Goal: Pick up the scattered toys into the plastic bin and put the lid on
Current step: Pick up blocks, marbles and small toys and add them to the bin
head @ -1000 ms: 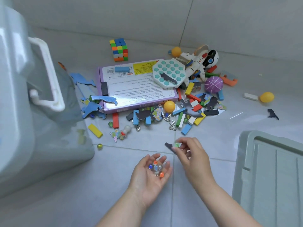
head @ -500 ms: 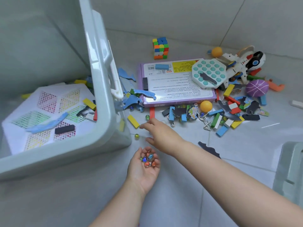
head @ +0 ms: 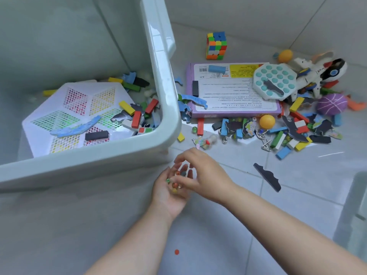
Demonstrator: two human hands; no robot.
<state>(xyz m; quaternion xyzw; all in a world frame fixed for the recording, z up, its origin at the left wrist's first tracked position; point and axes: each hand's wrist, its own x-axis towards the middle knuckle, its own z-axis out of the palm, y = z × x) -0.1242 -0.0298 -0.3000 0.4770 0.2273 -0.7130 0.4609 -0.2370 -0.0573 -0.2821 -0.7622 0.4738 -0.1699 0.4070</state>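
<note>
Collecting marbles (head: 174, 184): left hand (head: 168, 197) cups a handful, right hand (head: 206, 175) curls just over it, unclear if it's holding one. Next, probably tip them into the plastic bin (head: 173, 116) up-left.

**A:** What colours are the marbles (head: 174, 184) in the left hand (head: 168, 195)?
**B:** Red, green and yellow.
**A:** And the bin (head: 170, 120), up and left of the hands?
**B:** Pale green. The flat toy (head: 79, 116) inside is white with little red, yellow and green squares.
**A:** Far past the right hand (head: 202, 173)?
**B:** The cube (head: 216, 45) has blue, green, orange, yellow and red squares. The pad (head: 275, 81) is white with teal dots. The ball (head: 331, 105) is purple with white stripes.
**A:** Below the hands?
**B:** A red dot (head: 176, 252) on the pale grey floor (head: 218, 245).
</note>
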